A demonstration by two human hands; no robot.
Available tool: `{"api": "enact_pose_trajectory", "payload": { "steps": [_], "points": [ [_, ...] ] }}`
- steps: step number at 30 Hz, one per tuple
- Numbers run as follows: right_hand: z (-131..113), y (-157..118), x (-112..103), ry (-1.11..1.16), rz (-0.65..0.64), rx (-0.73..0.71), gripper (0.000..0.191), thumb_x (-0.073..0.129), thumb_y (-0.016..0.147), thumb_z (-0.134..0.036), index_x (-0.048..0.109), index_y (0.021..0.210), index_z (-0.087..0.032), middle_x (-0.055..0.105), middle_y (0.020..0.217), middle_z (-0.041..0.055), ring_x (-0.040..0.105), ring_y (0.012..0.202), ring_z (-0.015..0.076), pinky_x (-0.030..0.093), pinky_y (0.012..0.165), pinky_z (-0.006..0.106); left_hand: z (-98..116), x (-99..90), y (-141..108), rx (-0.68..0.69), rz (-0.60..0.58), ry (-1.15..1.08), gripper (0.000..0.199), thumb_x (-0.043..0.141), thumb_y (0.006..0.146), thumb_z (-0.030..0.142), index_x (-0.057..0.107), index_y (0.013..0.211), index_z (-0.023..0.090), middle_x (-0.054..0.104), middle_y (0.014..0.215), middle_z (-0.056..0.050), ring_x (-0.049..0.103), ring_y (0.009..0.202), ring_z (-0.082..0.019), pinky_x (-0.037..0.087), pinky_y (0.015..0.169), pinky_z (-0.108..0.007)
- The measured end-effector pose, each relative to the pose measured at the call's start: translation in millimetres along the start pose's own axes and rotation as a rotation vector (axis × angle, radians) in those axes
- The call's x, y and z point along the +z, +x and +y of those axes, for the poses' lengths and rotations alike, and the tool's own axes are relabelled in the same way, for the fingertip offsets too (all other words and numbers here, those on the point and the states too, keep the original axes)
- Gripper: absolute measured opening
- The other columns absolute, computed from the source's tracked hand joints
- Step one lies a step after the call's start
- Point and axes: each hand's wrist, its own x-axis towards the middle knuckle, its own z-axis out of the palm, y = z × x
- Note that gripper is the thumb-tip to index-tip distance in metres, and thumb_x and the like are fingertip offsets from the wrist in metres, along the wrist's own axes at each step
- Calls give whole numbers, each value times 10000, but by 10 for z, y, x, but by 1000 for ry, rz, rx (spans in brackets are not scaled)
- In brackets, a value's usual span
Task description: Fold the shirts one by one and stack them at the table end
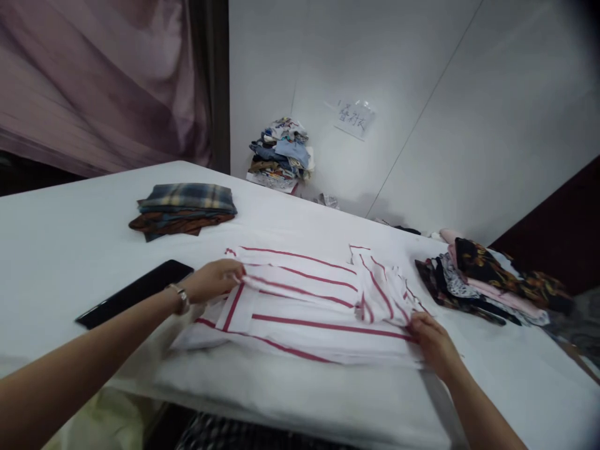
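Observation:
A white shirt (300, 312) with red stripes lies partly folded near the front edge of the table. Its left edge is pinched in my left hand (218, 278), fingers closed on the cloth. At the other side, my right hand (431, 340) grips the shirt's right edge, close to a bunched, folded-over part that looks like a sleeve. Some of the fingertips of both hands are hidden by the fabric or blurred. A flat black object (135, 294) with a glossy surface rests on the table beside my left forearm; its kind is unclear.
A small stack of folded plaid and brown clothes (185, 209) sits at the back left of the white table (60, 237). Another clothes pile (497, 284) lies at the right. Beyond the table's far edge stands a heap of clothes (284, 153) by the wall.

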Motion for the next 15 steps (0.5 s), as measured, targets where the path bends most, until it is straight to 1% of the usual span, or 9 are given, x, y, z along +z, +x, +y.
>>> {"api": "enact_pose_trajectory", "payload": {
  "steps": [1,2,3,5,7,8,10,12,15],
  "points": [
    [53,-54,-19,-11,0,38,232,761,592,-364,685,797,-289,664,762,-6,658,784,218,530,820,382,-4,63,-99,-2,-21,47,167,521,651,319,639,735,236,705,1040,-21,611,1005,-223,443,931,-291],
    [72,-83,-24,-17,6,64,315,765,592,-376,691,887,-295,671,781,-7,663,803,222,529,838,385,5,115,-170,-5,-7,89,184,503,645,286,642,755,237,700,1055,-26,609,1015,-224,433,954,-299],
    [61,-89,-16,-26,17,81,420,763,602,-393,676,1003,-305,680,809,-10,669,826,224,525,857,388,32,154,-215,-4,36,126,216,486,649,265,646,791,235,693,1078,-34,606,1028,-225,426,971,-306],
    [-21,-43,29,-79,55,87,598,744,639,-436,587,1206,-331,692,861,-15,674,850,224,525,866,390,132,212,-247,9,158,178,270,455,686,257,647,874,231,677,1124,-50,602,1053,-227,427,983,-317],
    [-123,63,99,-178,94,71,672,715,668,-476,522,1297,-334,698,922,-1,673,859,229,536,832,387,273,276,-238,48,246,204,294,434,749,298,647,940,229,660,1170,-61,593,1086,-230,431,990,-330],
    [-164,133,136,-231,111,61,683,703,675,-491,516,1310,-322,699,962,15,670,875,237,538,813,386,346,319,-230,85,251,216,308,430,779,334,650,965,226,651,1195,-67,584,1109,-234,426,1002,-341],
    [-208,288,209,-326,147,48,683,699,668,-493,540,1297,-280,694,1027,55,658,913,253,532,792,383,467,429,-224,163,198,255,356,443,811,409,661,1009,210,639,1228,-86,567,1148,-249,409,1027,-379],
    [-207,435,269,-393,192,21,664,715,640,-450,585,1250,-222,684,1062,92,645,933,260,516,793,372,528,549,-232,218,104,313,395,473,812,445,666,1049,196,642,1226,-103,567,1152,-263,414,1023,-414],
    [-180,574,325,-415,241,-40,626,691,626,-375,614,1205,-153,673,1046,107,637,893,237,499,786,345,490,684,-261,245,34,365,415,482,827,456,659,1102,201,648,1218,-102,574,1147,-259,435,1004,-426]
  ]
}}
